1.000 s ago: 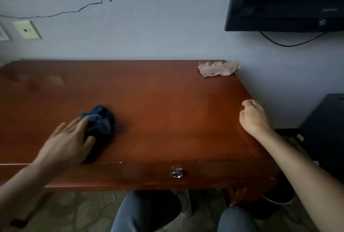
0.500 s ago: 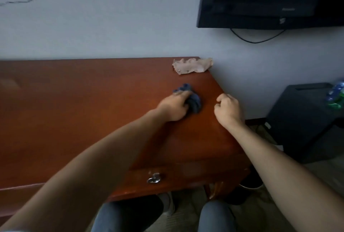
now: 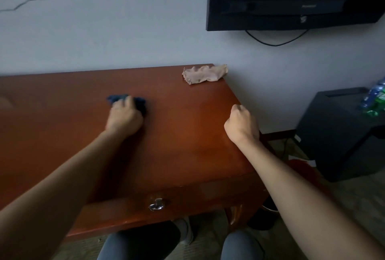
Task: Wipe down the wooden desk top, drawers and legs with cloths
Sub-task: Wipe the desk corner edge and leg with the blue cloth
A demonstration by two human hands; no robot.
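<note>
Top wipe under way, judging by the cloth on the desk (image 3: 187,134); drawer front (image 3: 187,203) and legs look untouched, so most of the job is left. Left hand (image 3: 124,116) presses a bunched dark blue cloth (image 3: 140,102), fingers curled over it, soft crumpled fabric poking out past the fingertips. Right hand (image 3: 241,123) rests fisted at the desk's right edge, holding nothing. Beige cloth (image 3: 205,74), thin and wrinkled, lies well beyond the right hand at the far corner. Wood is smooth, glossy, reddish. Metal ring pull (image 3: 156,205) sits below both hands.
</note>
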